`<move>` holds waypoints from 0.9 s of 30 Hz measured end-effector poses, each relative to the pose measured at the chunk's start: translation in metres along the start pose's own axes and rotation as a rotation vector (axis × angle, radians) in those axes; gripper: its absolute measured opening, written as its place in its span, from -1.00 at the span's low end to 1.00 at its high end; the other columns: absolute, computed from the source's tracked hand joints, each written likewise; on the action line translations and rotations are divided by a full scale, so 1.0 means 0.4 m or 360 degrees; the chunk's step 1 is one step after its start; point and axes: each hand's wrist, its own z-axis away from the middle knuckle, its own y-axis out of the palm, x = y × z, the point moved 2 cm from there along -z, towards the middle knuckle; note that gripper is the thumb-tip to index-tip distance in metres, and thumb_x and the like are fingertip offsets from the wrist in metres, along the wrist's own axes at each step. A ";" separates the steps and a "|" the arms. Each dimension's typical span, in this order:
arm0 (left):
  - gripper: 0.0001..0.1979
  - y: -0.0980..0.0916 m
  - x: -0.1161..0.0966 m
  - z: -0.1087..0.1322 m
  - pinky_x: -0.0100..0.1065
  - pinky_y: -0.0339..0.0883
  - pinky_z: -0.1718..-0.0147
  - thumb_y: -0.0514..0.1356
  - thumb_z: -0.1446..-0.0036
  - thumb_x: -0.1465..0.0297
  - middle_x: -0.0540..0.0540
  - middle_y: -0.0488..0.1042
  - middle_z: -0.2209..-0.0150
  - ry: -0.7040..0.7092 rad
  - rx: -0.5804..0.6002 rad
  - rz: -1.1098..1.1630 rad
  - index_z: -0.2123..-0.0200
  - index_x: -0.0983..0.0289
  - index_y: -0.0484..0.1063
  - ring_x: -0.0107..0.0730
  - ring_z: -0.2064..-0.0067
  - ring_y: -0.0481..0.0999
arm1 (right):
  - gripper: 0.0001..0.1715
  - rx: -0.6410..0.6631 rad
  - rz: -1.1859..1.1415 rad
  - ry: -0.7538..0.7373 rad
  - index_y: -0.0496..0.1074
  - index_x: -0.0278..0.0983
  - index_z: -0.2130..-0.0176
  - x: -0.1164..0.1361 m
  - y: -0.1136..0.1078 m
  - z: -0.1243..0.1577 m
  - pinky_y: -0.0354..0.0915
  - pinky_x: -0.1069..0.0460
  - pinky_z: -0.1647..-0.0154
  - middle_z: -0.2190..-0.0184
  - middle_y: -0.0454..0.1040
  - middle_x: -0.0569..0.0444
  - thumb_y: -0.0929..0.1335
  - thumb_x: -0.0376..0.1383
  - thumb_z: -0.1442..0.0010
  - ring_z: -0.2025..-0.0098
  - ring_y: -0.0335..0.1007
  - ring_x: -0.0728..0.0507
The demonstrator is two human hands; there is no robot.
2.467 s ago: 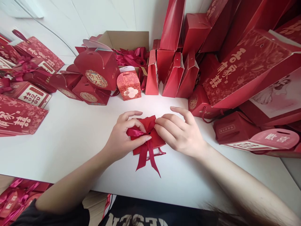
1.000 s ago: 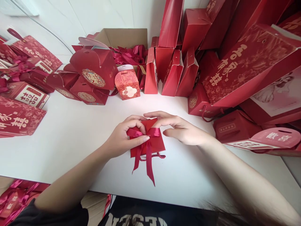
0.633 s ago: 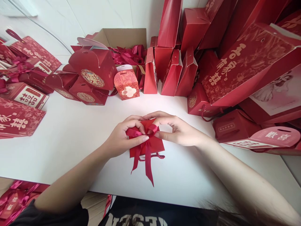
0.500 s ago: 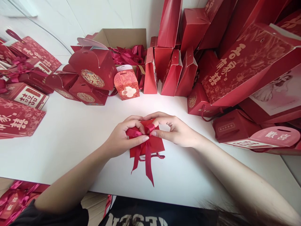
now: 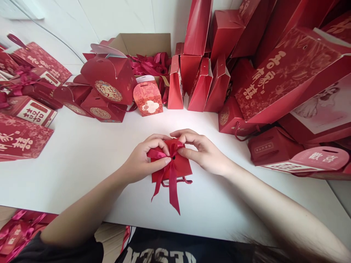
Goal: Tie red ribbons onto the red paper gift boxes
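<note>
On table point(image 5: 82, 160) | both hands point(image 5: 143, 159) pinch red ribbon point(image 5: 173, 186) | far-left box label point(image 5: 35, 112): "囍"

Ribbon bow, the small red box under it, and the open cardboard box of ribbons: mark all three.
Ribbon bow point(image 5: 173, 179): head view, longer hanging tail.
Small red box point(image 5: 183, 165): head view, upper face.
Cardboard box point(image 5: 149, 44): head view, inner back wall.

On the desk point(image 5: 90, 164), the small box point(image 5: 182, 168) lies between the left grip point(image 5: 144, 160) at its 9 o'clock and the right grip point(image 5: 207, 151) at its 3, the bow ribbon point(image 5: 173, 184) on top trailing to 6. From there, a heap of boxes point(image 5: 33, 115) lies at 10, an open carton point(image 5: 149, 42) with ribbons point(image 5: 153, 65) inside stands between 11 and 12 behind a single box point(image 5: 148, 92), upright boxes point(image 5: 199, 93) stand at 1, and a large pile point(image 5: 276, 82) at 2. Below desk level, ribboned boxes point(image 5: 15, 233) lie at 8.
</note>
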 end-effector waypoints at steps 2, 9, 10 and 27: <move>-0.95 -0.001 0.000 -0.001 -0.15 0.34 -0.13 0.23 -0.10 0.39 0.15 0.37 -0.13 0.0007 0.0010 0.0017 0.32 0.22 0.43 -0.14 -0.14 0.43 | -0.84 0.0114 0.0044 -0.0086 0.43 -0.22 0.23 0.002 -0.004 -0.002 0.18 -0.17 -0.24 -0.10 0.36 -0.03 0.36 -0.45 -0.17 -0.20 0.29 -0.16; -0.97 0.000 0.004 0.000 -0.22 0.38 -0.06 0.21 -0.10 0.43 0.13 0.38 -0.10 0.0018 -0.0004 0.0023 0.33 0.22 0.42 -0.19 -0.11 0.44 | -0.99 0.0161 0.0002 -0.0072 0.47 -0.23 0.28 -0.008 -0.009 -0.009 0.17 -0.15 -0.26 -0.14 0.38 -0.03 0.40 -0.35 -0.21 -0.20 0.31 -0.16; -0.97 0.001 0.005 0.000 -0.23 0.38 -0.05 0.20 -0.10 0.43 0.13 0.38 -0.09 0.0019 0.0000 0.0029 0.33 0.22 0.42 -0.19 -0.10 0.44 | -0.97 0.0148 -0.0037 -0.0038 0.47 -0.24 0.30 -0.012 -0.010 -0.009 0.17 -0.15 -0.26 -0.13 0.39 -0.03 0.41 -0.32 -0.22 -0.20 0.32 -0.16; -0.96 0.001 0.002 -0.001 -0.30 0.39 -0.01 0.20 -0.09 0.46 0.09 0.39 -0.02 0.0026 -0.0008 0.0000 0.33 0.23 0.43 -0.26 -0.05 0.46 | -0.91 0.0371 -0.0205 -0.0141 0.48 -0.22 0.27 0.011 -0.020 -0.001 0.11 -0.18 -0.31 -0.25 0.30 -0.01 0.35 -0.34 -0.28 -0.32 0.15 -0.20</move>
